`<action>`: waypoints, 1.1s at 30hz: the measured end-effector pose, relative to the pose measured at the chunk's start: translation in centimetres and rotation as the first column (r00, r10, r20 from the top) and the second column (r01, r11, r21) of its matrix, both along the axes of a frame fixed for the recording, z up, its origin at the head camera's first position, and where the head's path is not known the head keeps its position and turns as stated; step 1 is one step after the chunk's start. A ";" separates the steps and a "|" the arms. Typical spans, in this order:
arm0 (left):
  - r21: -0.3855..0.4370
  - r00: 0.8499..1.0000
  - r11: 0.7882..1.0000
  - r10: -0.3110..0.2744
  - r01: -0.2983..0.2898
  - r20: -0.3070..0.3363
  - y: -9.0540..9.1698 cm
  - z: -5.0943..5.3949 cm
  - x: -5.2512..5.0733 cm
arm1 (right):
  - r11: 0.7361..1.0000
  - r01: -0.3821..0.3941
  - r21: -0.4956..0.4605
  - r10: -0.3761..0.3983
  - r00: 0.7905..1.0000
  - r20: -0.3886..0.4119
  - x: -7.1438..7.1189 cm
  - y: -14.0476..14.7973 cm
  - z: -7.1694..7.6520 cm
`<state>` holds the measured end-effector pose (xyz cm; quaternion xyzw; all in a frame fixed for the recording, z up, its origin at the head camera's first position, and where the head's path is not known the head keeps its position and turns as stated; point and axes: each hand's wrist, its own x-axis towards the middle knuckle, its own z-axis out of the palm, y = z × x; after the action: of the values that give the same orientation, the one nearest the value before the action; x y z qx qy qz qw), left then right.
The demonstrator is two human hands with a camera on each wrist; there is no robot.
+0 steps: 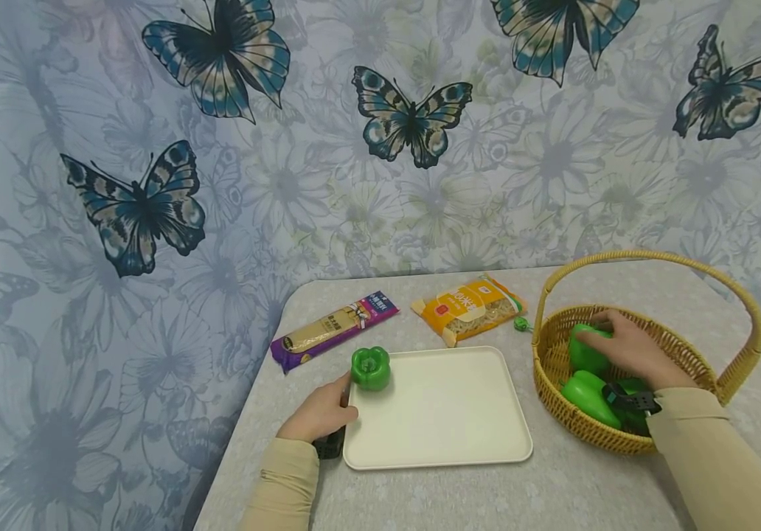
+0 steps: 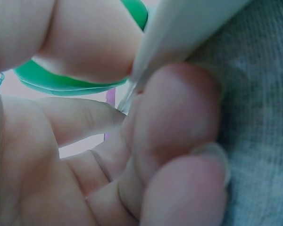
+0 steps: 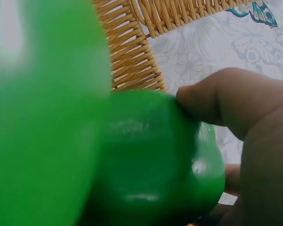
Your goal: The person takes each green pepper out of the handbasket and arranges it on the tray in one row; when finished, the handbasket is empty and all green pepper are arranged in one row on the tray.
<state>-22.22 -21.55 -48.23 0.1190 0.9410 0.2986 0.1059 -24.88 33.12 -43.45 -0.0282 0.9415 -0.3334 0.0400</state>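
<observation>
A white rectangular tray (image 1: pixel 440 413) lies on the table, with one green pepper (image 1: pixel 371 369) at its back left corner. My left hand (image 1: pixel 319 413) grips the tray's left edge; in the left wrist view its curled fingers (image 2: pixel 179 113) are at the tray's rim (image 2: pixel 179 33). In the wicker basket (image 1: pixel 593 435) on the right, my right hand (image 1: pixel 633 350) holds a green pepper (image 1: pixel 586 350) between thumb and fingers. That pepper (image 3: pixel 151 155) shows in the right wrist view, beside a nearer green one (image 3: pixel 37 103). Other green peppers (image 1: pixel 589 398) lie below the hand.
Behind the tray lie a purple noodle packet (image 1: pixel 334 332) and an orange packet (image 1: pixel 470 308). A small green item (image 1: pixel 522 324) is by the basket's left side. The basket's tall handle (image 1: pixel 646 255) arches over it. A butterfly-patterned wall (image 1: pixel 327 221) stands behind the table.
</observation>
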 end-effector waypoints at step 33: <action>-0.011 1.000 1.000 0.008 -0.008 0.003 -0.1 -0.2 -0.1 | 1.000 0.008 0.022 -0.006 0.996 -0.085 0.1 -0.3 0.1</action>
<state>-22.34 -21.61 -48.47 0.1141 0.9429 0.2941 0.1069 -24.79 32.85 -43.37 -0.0385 0.9461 -0.3217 -0.0009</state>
